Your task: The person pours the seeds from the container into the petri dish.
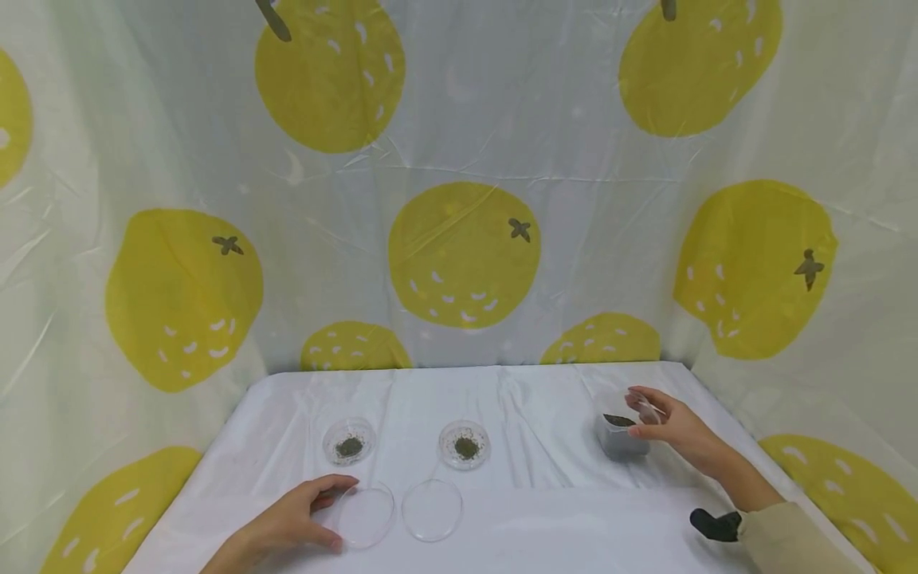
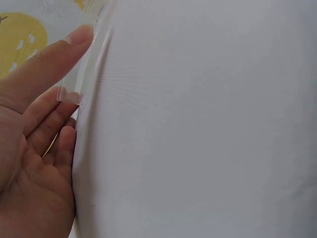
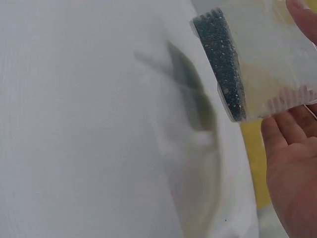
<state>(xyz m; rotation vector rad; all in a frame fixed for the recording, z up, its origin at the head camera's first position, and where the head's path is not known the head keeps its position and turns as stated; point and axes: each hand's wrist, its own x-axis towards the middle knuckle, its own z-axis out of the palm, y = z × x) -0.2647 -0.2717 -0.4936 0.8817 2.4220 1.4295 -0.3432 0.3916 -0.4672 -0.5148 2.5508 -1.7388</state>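
Held a clear lid (image 1: 369,516) by the rim in the half-curled left hand (image 1: 296,513), near a dish (image 1: 333,434), perhaps for control; gripped a box (image 1: 621,444), far right, in the right hand (image 1: 681,433), likely for steadiness.

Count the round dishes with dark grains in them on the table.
2: the left dish sits just beyond the left hand, and the right dish stands near the table's middle. Neither is hidden.

backdrop (image 1: 469,127): pale, yellow fruit print | tablecloth (image 1: 559,526): white | granules (image 3: 220,62): dark, speckled | sleeve (image 1: 792,538): beige
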